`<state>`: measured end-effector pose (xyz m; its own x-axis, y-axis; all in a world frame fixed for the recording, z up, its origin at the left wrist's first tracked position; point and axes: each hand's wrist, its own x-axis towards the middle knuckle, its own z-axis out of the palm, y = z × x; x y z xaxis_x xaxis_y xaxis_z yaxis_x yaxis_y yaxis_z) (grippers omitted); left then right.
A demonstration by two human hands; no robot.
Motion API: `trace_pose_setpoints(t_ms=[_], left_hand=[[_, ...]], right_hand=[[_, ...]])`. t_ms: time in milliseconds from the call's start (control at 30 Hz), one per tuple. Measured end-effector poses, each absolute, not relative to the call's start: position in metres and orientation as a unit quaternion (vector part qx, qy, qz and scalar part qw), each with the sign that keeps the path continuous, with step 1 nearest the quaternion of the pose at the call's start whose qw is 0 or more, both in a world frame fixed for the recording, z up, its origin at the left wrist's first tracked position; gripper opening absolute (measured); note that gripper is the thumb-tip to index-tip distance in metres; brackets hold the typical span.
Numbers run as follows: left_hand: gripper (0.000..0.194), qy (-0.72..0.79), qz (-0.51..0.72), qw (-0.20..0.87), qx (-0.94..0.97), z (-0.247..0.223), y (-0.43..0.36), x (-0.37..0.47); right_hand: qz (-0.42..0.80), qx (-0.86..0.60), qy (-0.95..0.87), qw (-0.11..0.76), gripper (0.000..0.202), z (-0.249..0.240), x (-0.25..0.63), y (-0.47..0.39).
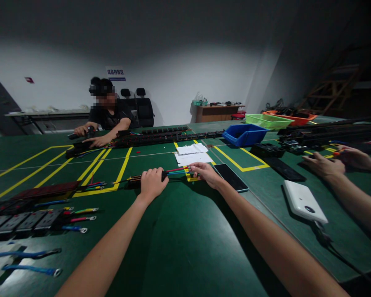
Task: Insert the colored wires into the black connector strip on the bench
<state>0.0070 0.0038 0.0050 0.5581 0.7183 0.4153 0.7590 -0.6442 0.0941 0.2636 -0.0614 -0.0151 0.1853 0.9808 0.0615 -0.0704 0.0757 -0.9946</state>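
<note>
My left hand [153, 181] is closed over a black wired module [134, 182] lying on the green table [173, 247]. Red, blue and green wires [177, 171] run from the module's right end toward my right hand [205, 173]. The fingers of that hand pinch the ends of these wires, where yellow and red sleeves show. White paper sheets [193, 154] lie just beyond the wires. A dark-screened phone [231, 177] rests right of my right hand.
At the far left a co-worker [111, 113] handles a black assembly. Another person's hands [327, 165] work at the right. A white device [304, 201] with a cable, a blue bin [245, 134], a green bin [267, 121] and socket strips with lugged cables [27, 220] stand around.
</note>
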Motion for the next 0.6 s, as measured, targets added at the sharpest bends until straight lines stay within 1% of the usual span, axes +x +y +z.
trace_pose_setpoints(t_ms=[300, 433, 600], left_hand=[[0.034, -0.423, -0.208, 0.052, -0.880, 0.0065, 0.0022, 0.0079], [0.034, -0.429, -0.202, 0.067, -0.878, 0.0075, 0.0011, 0.0081], [0.034, -0.422, -0.210, 0.047, -0.881, 0.0061, 0.0023, 0.0071]], right_hand=[[0.414, -0.532, -0.453, 0.583, 0.039, -0.0184, 0.2603, -0.0580], [0.390, -0.554, -0.467, 0.568, 0.029, -0.0206, 0.2591, -0.0566], [0.375, -0.576, -0.474, 0.550, 0.019, -0.0212, 0.2580, -0.0561]])
